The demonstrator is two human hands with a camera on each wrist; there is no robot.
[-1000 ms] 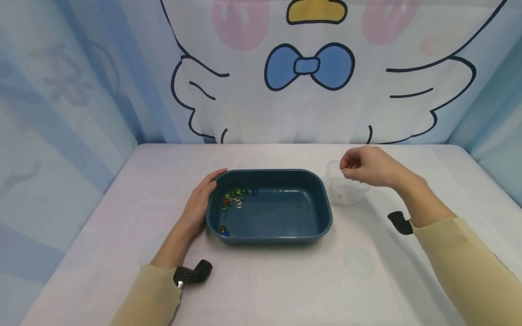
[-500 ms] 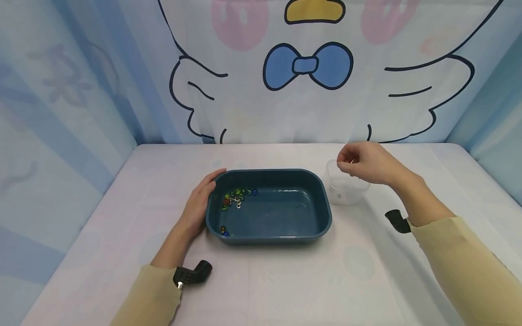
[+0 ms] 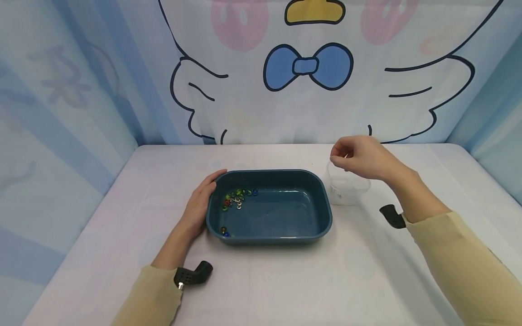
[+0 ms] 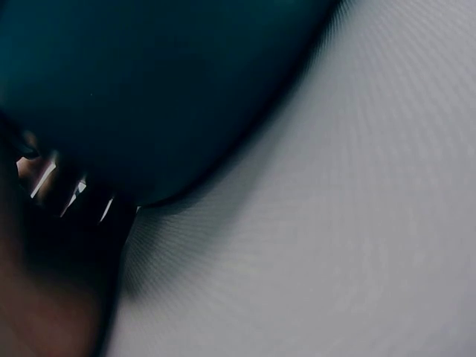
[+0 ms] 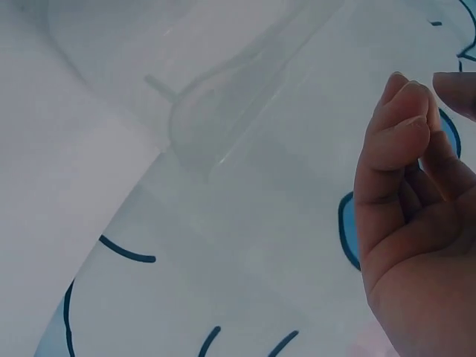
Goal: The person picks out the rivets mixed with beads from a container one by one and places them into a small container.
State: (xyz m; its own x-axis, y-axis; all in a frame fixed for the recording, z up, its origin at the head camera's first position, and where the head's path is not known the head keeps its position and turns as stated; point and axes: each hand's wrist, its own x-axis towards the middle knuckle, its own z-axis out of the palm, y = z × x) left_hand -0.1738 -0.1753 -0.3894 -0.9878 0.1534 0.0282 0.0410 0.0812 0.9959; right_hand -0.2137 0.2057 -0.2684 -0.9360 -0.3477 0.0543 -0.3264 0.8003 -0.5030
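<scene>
Blue tray [image 3: 277, 216], glossy, round-cornered, beside clear box [image 3: 351, 189]

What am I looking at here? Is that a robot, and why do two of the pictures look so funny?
No robot at all, just a person's bare left hand and right hand. A camera on the head, looking down, takes the wide view. Another on each wrist takes the funny ones, so they're close up and tilted. On the pale table sits a blue-green tray with little shiny pieces in it, some green, some blue. Beside it is a clear box. The left hand rests against the tray's left end. The right hand is up by the clear box, fingers curled; I can't tell whether it pinches something tiny.
</scene>
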